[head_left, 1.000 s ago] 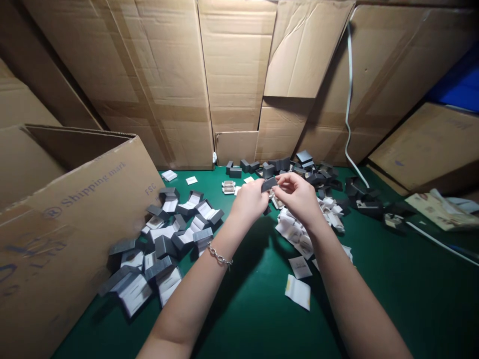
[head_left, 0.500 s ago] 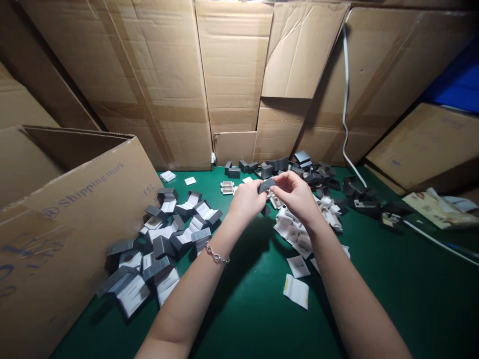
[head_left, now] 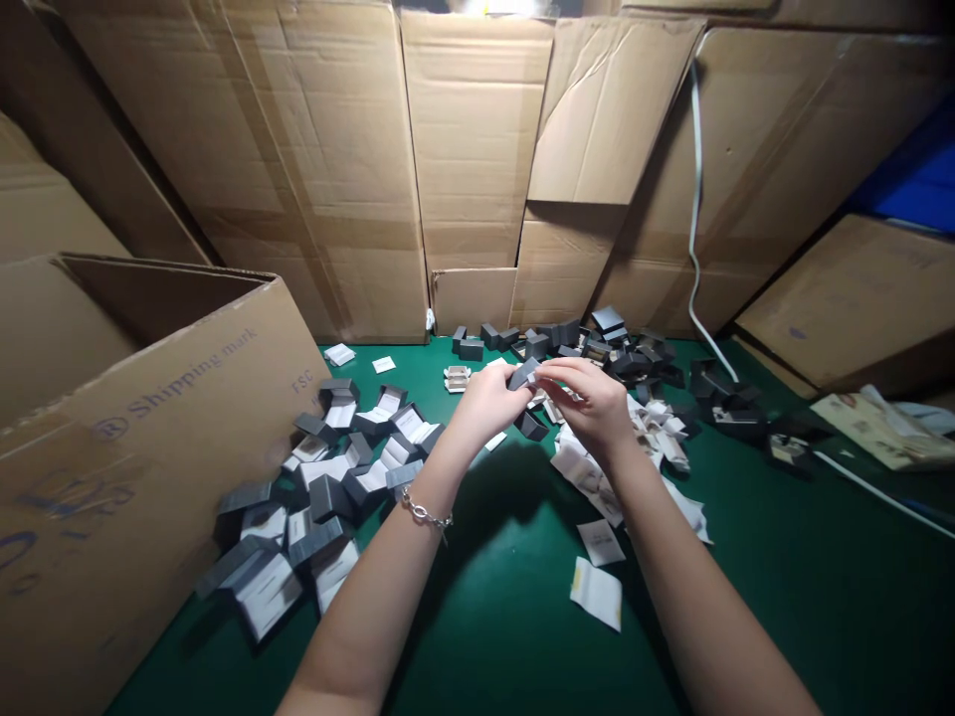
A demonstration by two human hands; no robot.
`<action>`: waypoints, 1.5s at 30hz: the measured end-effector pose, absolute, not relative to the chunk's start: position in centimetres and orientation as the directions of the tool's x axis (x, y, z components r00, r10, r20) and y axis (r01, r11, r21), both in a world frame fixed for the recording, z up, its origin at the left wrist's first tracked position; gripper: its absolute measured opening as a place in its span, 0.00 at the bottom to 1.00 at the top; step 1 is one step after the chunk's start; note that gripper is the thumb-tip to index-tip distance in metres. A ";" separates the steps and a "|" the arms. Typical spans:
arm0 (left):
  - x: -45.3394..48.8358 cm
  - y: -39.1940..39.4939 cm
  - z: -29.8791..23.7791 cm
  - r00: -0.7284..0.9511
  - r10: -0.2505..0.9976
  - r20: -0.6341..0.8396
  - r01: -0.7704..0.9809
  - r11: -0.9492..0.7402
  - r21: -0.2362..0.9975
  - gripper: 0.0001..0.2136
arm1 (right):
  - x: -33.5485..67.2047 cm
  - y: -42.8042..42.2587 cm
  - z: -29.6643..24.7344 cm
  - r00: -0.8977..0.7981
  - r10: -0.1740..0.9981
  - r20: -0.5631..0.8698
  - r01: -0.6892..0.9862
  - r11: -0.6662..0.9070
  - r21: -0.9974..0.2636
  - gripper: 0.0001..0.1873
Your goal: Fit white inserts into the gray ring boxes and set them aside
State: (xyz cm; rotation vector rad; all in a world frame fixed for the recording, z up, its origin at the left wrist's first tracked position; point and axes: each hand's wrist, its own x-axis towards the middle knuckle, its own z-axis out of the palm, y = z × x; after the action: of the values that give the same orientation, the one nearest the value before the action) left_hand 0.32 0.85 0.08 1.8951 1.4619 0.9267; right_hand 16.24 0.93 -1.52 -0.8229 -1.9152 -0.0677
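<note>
My left hand [head_left: 483,406] is closed around a small dark grey jewellery box [head_left: 523,374] above the middle of the table. At the box's right edge, the thumb and fingertips of my right hand [head_left: 595,406] are pinched together. A tiny white bit shows by those fingertips, too small to name. Below my hands, another dark open box [head_left: 532,428] lies on the green table. White pads and inserts [head_left: 586,467] are heaped under and beside my right hand. Left of my left wrist lies a pile of open grey boxes with white linings [head_left: 328,497].
A large open carton [head_left: 164,438] stands at the left. Cardboard sheets [head_left: 477,149] wall off the back. More dark boxes [head_left: 634,353] lie along the far side, and a white cable [head_left: 695,199] hangs down at the right. Loose white pads [head_left: 597,594] lie in front.
My right fingers have closed in on the box's edge, and a small white bit now shows there. The box has tilted in my left hand. The whole view has shifted slightly.
</note>
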 end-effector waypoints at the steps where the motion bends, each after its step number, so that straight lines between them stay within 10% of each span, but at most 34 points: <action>1: 0.3 0.9 -0.1 0.167 0.969 0.182 0.595 -0.246 0.765 0.09 | 16.2 1.0 -1.7 -0.268 0.510 0.817 0.579 0.763 -0.286 0.07; 11: 0.5 1.3 -0.8 0.135 0.970 0.202 0.768 -0.231 0.598 0.10 | 15.4 1.0 -2.6 -0.355 0.603 0.714 0.709 0.672 -0.215 0.09; 23: 0.6 1.6 -0.8 0.057 0.988 0.145 0.648 -0.147 0.748 0.09 | 14.4 0.9 -3.3 -0.274 0.590 0.759 0.667 0.685 -0.292 0.08; 45: 0.6 1.1 -0.3 0.097 0.956 0.277 0.660 -0.270 0.701 0.12 | 13.4 0.6 -2.6 0.189 0.825 0.533 0.445 0.412 -0.795 0.11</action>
State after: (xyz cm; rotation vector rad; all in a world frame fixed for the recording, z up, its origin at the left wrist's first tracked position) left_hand 0.57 1.06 -0.33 1.9825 1.5830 1.0003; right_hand 13.40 0.58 -2.63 -1.2111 -1.4412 0.3885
